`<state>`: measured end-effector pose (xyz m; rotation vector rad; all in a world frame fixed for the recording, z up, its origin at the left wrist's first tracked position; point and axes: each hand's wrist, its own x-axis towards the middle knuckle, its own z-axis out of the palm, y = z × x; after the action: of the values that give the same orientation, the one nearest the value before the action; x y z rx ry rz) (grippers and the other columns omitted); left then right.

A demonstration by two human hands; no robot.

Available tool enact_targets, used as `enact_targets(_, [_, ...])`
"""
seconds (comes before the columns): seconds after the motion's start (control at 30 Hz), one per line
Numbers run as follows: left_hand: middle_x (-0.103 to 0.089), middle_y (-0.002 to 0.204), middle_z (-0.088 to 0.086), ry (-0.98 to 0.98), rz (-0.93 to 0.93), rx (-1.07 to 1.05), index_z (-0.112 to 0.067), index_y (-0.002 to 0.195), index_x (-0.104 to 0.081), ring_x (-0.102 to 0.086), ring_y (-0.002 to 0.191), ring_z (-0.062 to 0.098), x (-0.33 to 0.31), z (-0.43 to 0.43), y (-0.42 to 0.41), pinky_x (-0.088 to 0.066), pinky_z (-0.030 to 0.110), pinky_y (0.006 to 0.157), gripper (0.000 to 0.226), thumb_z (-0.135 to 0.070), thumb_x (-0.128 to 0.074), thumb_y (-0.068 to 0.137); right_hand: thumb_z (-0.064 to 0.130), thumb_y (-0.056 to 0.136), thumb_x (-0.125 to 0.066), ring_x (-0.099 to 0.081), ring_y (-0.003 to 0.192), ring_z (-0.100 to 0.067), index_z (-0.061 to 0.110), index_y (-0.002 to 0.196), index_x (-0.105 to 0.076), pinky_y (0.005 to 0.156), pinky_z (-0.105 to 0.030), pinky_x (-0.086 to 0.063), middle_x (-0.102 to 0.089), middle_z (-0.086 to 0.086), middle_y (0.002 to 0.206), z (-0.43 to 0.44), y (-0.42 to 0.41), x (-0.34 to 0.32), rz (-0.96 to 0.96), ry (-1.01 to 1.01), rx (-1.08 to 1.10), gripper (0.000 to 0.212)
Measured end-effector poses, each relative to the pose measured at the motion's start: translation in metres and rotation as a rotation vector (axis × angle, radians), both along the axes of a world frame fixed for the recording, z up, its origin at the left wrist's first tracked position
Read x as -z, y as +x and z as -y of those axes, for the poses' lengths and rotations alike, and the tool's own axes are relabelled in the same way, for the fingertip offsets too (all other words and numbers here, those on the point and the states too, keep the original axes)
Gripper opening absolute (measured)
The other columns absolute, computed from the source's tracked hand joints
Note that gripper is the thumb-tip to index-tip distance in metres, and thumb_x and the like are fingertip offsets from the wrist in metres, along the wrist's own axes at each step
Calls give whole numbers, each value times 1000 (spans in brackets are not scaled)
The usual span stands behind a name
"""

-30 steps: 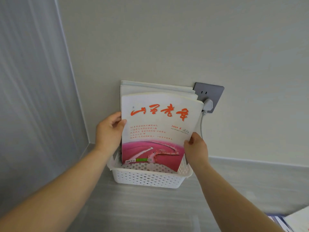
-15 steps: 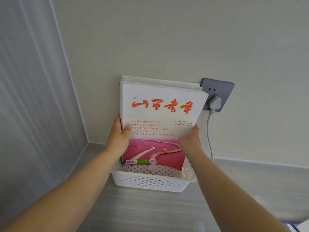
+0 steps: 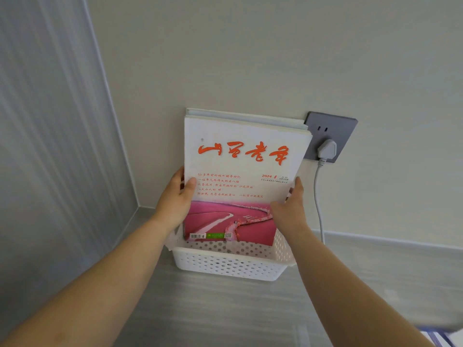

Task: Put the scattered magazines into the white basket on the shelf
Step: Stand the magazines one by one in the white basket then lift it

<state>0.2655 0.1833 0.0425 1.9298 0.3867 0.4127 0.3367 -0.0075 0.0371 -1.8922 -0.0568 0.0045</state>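
A white perforated basket [image 3: 226, 265] sits on the grey shelf against the wall. Several magazines stand upright in it, leaning on the wall. The front magazine [image 3: 240, 169] has a white cover with red lettering and a pink picture at the bottom. My left hand [image 3: 176, 201] grips its left edge, thumb on the cover. My right hand [image 3: 290, 205] holds its right edge. The magazines behind [image 3: 240, 115] show only their top edges.
A grey wall socket [image 3: 333, 128] with a white plug [image 3: 327, 149] and cable is right of the magazines. A grey side panel [image 3: 50, 146] closes the left. More magazines' corners [image 3: 441, 338] show at the bottom right on the shelf [image 3: 225, 314].
The front magazine has been pushed upright and back against the others. Both hands moved up along its side edges. The view shifted slightly left.
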Motion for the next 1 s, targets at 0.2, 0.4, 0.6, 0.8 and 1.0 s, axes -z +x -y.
enact_targets(0.2, [-58,119,5,66,60,-186,-10,117,-52,-52,102,14,-3,12,-49,-40,24,87,29,-16,-47,89,6,87,-47,-37,128,-27,17,141,-19,99,-39,-39,-33,-10,144,29,-31,7,56,-191,40,61])
enact_targets(0.4, [-61,69,-7,-88,120,-61,-18,78,-61,-55,68,1,-10,74,-106,-38,-5,55,20,-4,-50,86,0,83,-47,-43,124,-29,6,126,-46,103,-36,-34,-52,-13,132,94,-81,8,101,-370,46,43])
enact_targets(0.6, [-60,64,-5,-63,-1,172,-24,65,-58,-59,58,-1,-4,171,-144,-39,-4,56,34,2,-49,85,2,82,-48,-49,110,-35,8,116,-56,94,-36,-38,-56,-14,125,204,-128,25,12,-466,132,36])
enact_targets(0.8, [-60,61,-4,-10,-95,366,-25,63,-56,-55,53,-14,16,265,-147,-38,-2,56,36,4,-50,83,4,82,-50,-45,116,-32,7,115,-55,97,-37,-36,-54,-16,126,330,-173,55,-106,-617,284,34])
enact_targets(1.0, [-59,55,-11,-20,-155,497,-27,60,-57,-56,49,-10,41,356,-134,-39,-1,54,39,5,-53,81,16,86,-51,-39,125,-34,2,123,-49,105,-40,-29,-46,-19,136,447,-197,76,-178,-776,459,39])
